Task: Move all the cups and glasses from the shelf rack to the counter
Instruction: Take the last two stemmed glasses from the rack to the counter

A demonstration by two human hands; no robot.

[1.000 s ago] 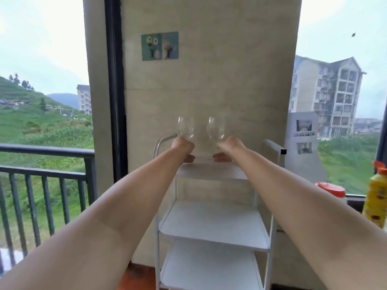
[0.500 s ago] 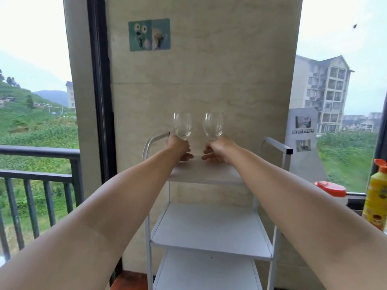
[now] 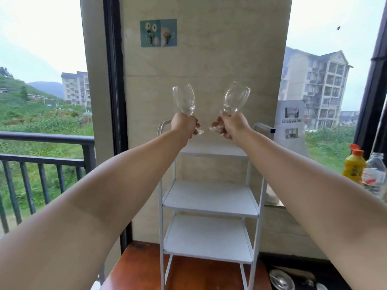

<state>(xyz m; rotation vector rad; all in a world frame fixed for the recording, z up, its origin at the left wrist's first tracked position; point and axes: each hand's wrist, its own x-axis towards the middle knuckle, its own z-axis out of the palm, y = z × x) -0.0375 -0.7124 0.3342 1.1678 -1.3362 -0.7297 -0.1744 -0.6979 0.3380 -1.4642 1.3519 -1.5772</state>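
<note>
Head view recorded a white three-tier shelf rack (image 3: 210, 197) standing on a reddish-brown wooden floor (image 3: 188, 271) against a beige stone-look wall panel (image 3: 209, 65), with windows on both sides. A small teal sticker with hooks (image 3: 158, 32) sat high on the panel. Left window showed a dark balcony railing (image 3: 41, 147), green hillside and distant buildings; right window showed a multi-storey building (image 3: 318, 86). At the right edge, a yellow bottle with an orange cap (image 3: 354, 164) and a clear plastic bottle (image 3: 376, 174) stood just beside each other on the surface (image 3: 276, 203), only a narrow strip of which was visible. All three visible shelves of the rack carried nothing. Left hand (image 3: 184, 127) gripped the stem of the left wine glass (image 3: 184, 100), fingers curled round it; long axis nearly upright, rim up, a slight lean. Right hand (image 3: 232, 125) gripped the stem of the right wine glass (image 3: 235, 97), fingers curled round it; long axis tilted, rim pointing up and to the right, foot toward the left. Both glasses were held in the air above the top shelf, clear of it, near each other, with their feet close but apart. Both were clear, colourless stemmed glasses with rounded bowls, no liquid seen inside. Metal kitchenware (image 3: 281, 280) lay on the floor at lower right, too blurred to identify.
</note>
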